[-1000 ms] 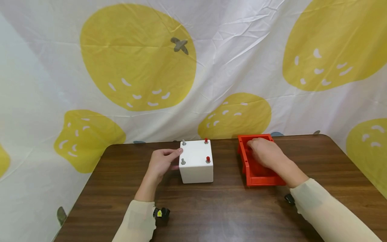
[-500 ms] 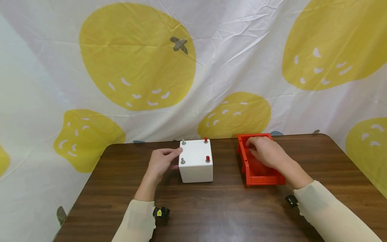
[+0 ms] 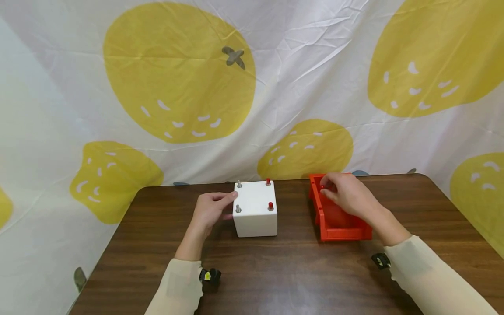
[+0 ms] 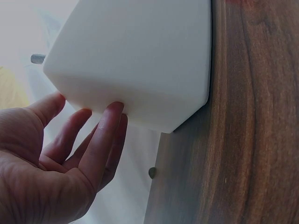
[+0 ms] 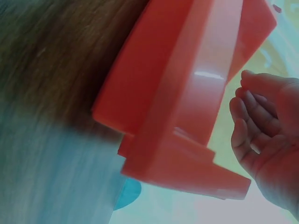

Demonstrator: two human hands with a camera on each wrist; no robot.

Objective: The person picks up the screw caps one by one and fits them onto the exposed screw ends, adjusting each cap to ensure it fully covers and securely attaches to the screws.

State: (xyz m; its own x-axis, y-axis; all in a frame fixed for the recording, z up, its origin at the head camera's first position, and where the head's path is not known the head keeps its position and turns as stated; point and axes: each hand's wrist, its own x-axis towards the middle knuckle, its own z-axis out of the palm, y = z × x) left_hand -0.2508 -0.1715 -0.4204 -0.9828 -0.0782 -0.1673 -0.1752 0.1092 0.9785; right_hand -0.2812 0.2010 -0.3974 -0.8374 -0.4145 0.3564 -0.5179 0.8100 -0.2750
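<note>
A white block [image 3: 256, 201] stands on the table with upright threaded bolts at its top corners. Both right-hand bolts carry a small red cap [image 3: 270, 205]; the left-hand ones, such as the near-left bolt [image 3: 238, 208], are bare. My left hand [image 3: 210, 212] steadies the block's left side, thumb at the top edge and fingertips [image 4: 114, 109] against the side face. Over the far part of a red bin [image 3: 342, 234], my right hand [image 3: 348, 194] pinches a small red piece [image 3: 322, 187], mostly hidden by the fingers, between thumb and fingertips.
The brown wooden table [image 3: 299, 271] runs back to a white curtain [image 3: 283, 87] printed with yellow fruit. The bin stands to the right of the block, with a strip of table between them. A black wrist camera [image 3: 210, 276] sits at the left sleeve.
My right hand has risen from inside the bin toward its far rim, and the small red piece now shows at its fingertips. The left hand and the block have stayed put.
</note>
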